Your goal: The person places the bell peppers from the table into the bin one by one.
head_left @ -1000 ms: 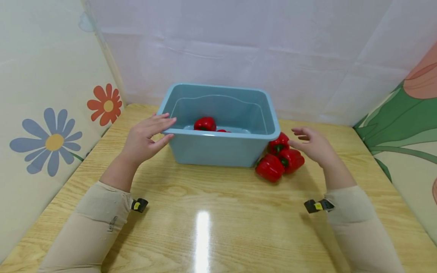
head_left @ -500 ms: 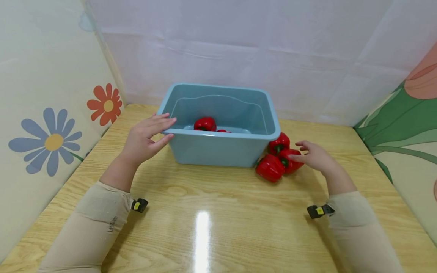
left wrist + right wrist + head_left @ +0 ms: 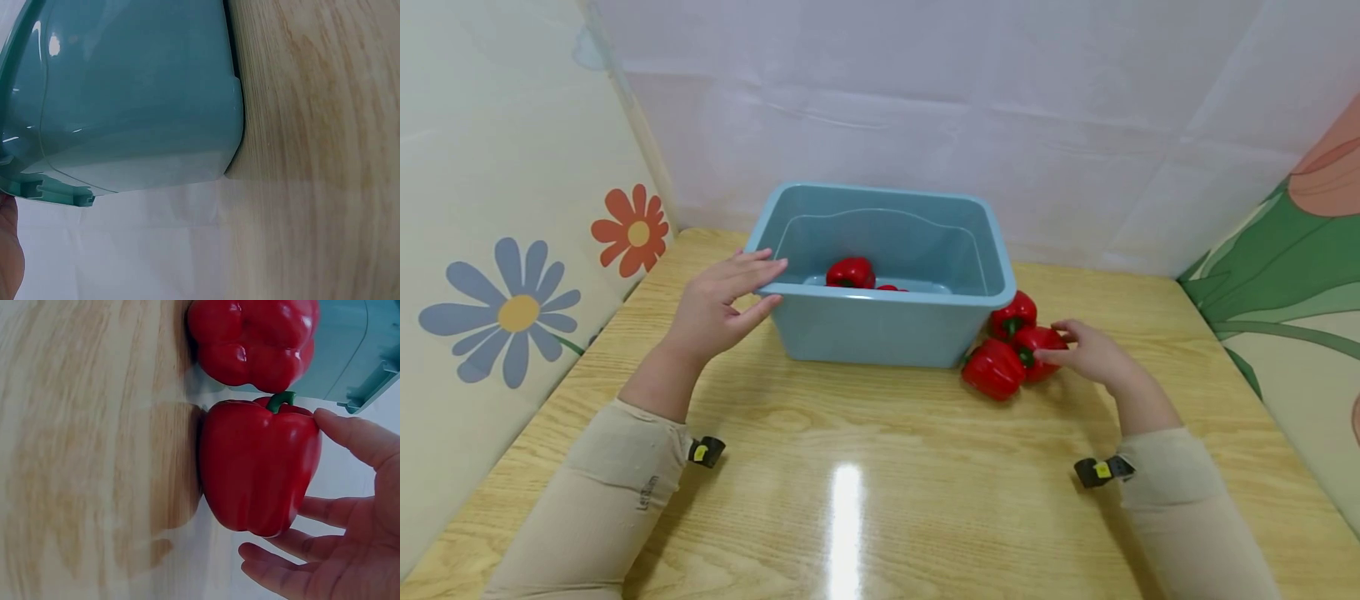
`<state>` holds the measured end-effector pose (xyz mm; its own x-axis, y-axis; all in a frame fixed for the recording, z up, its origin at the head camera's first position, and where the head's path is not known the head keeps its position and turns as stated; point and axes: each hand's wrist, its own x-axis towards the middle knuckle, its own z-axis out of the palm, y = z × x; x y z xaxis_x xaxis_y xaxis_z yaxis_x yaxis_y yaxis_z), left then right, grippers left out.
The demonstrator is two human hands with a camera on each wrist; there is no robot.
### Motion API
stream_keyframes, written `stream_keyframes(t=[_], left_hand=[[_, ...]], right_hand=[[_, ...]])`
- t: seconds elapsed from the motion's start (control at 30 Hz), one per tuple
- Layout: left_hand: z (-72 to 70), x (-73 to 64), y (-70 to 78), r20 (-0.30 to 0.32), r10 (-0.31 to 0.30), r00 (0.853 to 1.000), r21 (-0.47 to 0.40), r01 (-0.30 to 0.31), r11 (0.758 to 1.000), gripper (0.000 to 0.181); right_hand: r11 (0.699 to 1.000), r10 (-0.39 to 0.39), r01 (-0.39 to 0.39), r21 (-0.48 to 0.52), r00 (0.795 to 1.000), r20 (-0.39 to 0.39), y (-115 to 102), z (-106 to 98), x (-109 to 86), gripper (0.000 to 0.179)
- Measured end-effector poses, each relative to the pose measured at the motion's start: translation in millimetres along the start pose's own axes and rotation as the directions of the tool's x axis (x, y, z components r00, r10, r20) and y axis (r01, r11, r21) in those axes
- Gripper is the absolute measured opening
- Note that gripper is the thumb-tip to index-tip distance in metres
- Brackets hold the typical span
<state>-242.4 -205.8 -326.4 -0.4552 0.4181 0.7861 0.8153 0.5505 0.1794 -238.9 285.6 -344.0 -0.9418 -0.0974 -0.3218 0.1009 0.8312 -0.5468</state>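
Observation:
My left hand (image 3: 718, 304) rests on the left rim of a blue plastic bin (image 3: 880, 329), its fingers over the edge and thumb against the front. In the left wrist view, part of that hand (image 3: 9, 250) shows by the rim. At the bin's right, my right hand (image 3: 1090, 354) is around the outer side of a red bell pepper (image 3: 259, 469) lying on the table. Its thumb tip is at the pepper's stem end, and the other fingers, loosely extended, reach partly behind it. Two more red bell peppers lie against it, a front one (image 3: 992, 371) and a back one (image 3: 1015, 312).
Inside the bin lies a red bell pepper (image 3: 850, 272), with a bit of more red beside it, mostly hidden by the front wall. A wooden table (image 3: 775, 483) bears everything. A white sheet (image 3: 925, 100) hangs behind, and flower-patterned panels (image 3: 512, 200) stand at both sides.
My right hand has come down and nearer to me, from above the back bell pepper to the outer bell pepper. The left hand, bin and peppers have stayed in place.

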Motion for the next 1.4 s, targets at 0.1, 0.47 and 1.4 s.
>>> stream_keyframes(t=[0.1,0.47,1.4], left_hand=[[-0.1,-0.1,-0.2,0.0,0.004,1.0,-0.001,-0.004,1.0,0.053],[0.2,-0.6,-0.8,0.003,0.007,1.0,0.009,-0.007,1.0,0.055],[0.6,-0.8,-0.5,0.002,0.005,1.0,0.001,-0.005,1.0,0.052]], right_hand=[[1.0,0.002,-0.002,0.009,1.0,0.002,0.4,0.9,-0.3,0.083],[0.998,-0.059,0.059,0.008,0.998,-0.005,1.7,2.7,0.0,0.076],[0.998,-0.022,0.027,0.061,0.996,-0.091,12.2,6.1,1.1,0.081]])
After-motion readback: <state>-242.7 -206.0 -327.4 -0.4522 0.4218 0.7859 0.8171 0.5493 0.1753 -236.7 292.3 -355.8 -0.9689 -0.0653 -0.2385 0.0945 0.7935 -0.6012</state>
